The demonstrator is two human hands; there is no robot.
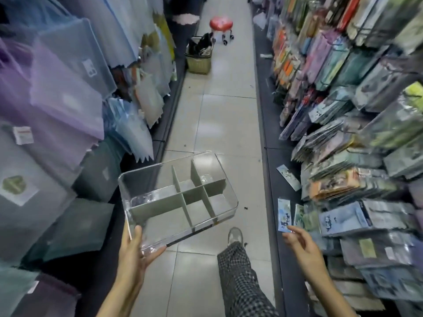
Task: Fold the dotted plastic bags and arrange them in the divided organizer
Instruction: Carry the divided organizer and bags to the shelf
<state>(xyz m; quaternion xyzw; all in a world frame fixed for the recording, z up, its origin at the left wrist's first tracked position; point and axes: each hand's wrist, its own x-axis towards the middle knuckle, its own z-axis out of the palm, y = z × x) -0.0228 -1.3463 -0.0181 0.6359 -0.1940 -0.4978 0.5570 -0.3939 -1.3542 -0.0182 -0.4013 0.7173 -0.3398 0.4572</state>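
A clear plastic organizer (128, 193) with grey dividers forming several empty compartments hangs over the aisle floor. My left hand (137, 250) grips its near left corner, thumb over the wall and fingers under the base. My right hand (302, 245) is held out to the right, fingers loosely extended, close to small packets on the right-hand shelf, holding nothing. No dotted plastic bag can be picked out among the packaged goods.
Narrow tiled shop aisle. Hanging translucent bags and folders (68, 88) line the left. Packets in sleeves (357, 202) crowd the right shelves. A woven basket (198, 61) and a red wheeled stool (221, 25) stand far down the aisle. My checked trouser leg (238, 275) steps forward.
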